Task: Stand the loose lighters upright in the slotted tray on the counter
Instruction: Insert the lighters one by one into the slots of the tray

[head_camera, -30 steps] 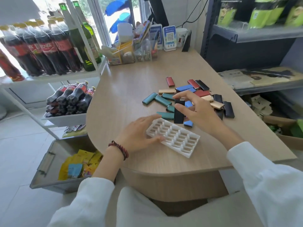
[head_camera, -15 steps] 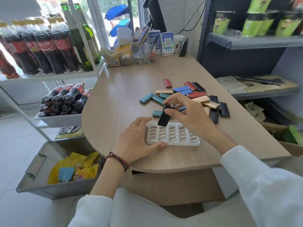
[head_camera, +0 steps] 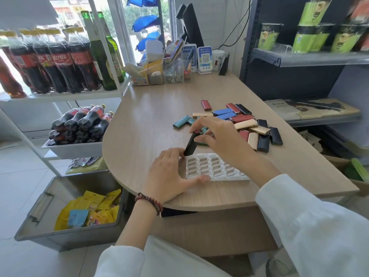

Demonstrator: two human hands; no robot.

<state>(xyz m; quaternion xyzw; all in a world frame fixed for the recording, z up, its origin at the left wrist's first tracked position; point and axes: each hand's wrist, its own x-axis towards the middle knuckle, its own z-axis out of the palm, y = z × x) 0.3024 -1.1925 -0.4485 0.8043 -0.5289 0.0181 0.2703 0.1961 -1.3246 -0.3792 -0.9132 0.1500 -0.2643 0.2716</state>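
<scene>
Now, barely begun: the right hand (head_camera: 217, 140) pinches a black lighter (head_camera: 190, 144), tilted, its lower end at the far-left corner of the slotted tray (head_camera: 229, 177), not yet seated. The left hand (head_camera: 169, 174) lies relaxed, bracing the tray's left end. Visible slots look empty; the loose lighters (head_camera: 245, 120) wait on the counter (head_camera: 151, 120) just beyond.

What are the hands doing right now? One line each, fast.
Left hand: open, fingers and thumb pressed against the white tray.
Right hand: closed, pinching a tilted black lighter, its lower end at the tray's far left corner.
</scene>
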